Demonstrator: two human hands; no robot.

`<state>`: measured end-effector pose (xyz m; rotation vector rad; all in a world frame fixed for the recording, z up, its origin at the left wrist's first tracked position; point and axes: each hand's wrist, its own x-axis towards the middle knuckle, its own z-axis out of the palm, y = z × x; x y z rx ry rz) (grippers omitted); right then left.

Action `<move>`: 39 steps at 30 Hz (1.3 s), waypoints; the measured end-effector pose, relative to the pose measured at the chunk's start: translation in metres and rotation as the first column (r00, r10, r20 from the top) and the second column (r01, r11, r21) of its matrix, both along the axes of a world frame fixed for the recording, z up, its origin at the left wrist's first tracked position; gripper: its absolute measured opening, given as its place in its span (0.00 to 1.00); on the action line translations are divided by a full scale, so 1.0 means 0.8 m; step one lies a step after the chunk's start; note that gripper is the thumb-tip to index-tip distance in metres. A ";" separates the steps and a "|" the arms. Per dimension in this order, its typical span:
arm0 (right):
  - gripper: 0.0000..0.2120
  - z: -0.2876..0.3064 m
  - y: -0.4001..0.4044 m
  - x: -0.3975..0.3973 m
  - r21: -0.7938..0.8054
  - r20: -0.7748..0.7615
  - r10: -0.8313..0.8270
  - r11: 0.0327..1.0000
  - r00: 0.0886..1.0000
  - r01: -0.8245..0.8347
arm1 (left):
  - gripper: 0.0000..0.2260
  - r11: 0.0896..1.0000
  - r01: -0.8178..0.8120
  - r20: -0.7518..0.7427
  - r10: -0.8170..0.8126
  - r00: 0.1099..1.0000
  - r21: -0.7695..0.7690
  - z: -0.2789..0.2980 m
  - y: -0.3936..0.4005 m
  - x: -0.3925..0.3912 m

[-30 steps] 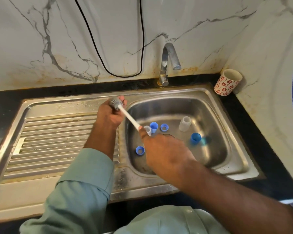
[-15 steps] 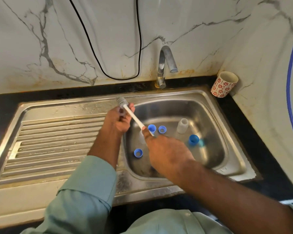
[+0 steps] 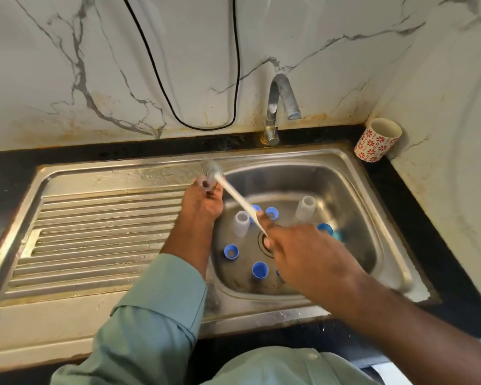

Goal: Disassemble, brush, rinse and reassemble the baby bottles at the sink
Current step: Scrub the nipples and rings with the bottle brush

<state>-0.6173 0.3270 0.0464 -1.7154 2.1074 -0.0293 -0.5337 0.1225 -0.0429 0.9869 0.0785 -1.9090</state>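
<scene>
Behind left hand [image 3: 203, 205], clear bottle [image 3: 206, 184] mostly hidden.

Two hands [image 3: 203, 202] [image 3: 303, 257], one brush [image 3: 235, 200], three clear bottles [image 3: 241, 223] [image 3: 305, 208] [image 3: 206, 184], one cup [image 3: 377, 140].

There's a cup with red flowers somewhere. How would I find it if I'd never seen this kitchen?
Start at the steel sink and find the tap at its back edge. Go right along the black counter into the corner where the two marble walls meet. The flowered cup sits there, leaning against the wall, the only patterned thing around: white with red flowers, while the bits in the basin are blue or clear.
</scene>
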 end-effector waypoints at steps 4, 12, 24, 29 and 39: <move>0.26 -0.007 -0.020 0.015 0.055 -0.011 0.005 0.998 1.000 -0.004 | 0.10 0.999 0.038 0.019 -0.038 0.999 0.021 0.002 0.005 -0.009; 0.24 -0.002 -0.022 0.010 0.037 0.011 -0.008 0.999 1.000 0.007 | 0.08 0.999 0.049 0.011 -0.049 0.999 -0.012 0.006 -0.001 -0.008; 0.21 0.001 -0.007 0.001 -0.028 0.075 -0.048 0.998 0.996 0.050 | 0.09 0.999 0.031 0.024 -0.031 0.999 -0.011 -0.001 0.010 -0.006; 0.22 0.005 -0.002 0.012 0.023 0.107 -0.038 0.999 0.994 0.036 | 0.14 1.000 -0.004 0.027 0.005 1.000 -0.025 -0.002 0.003 0.003; 0.19 0.029 0.005 -0.005 0.001 0.099 -0.042 0.999 0.994 0.042 | 0.04 0.999 0.010 0.080 -0.007 0.997 -0.033 0.004 0.015 -0.006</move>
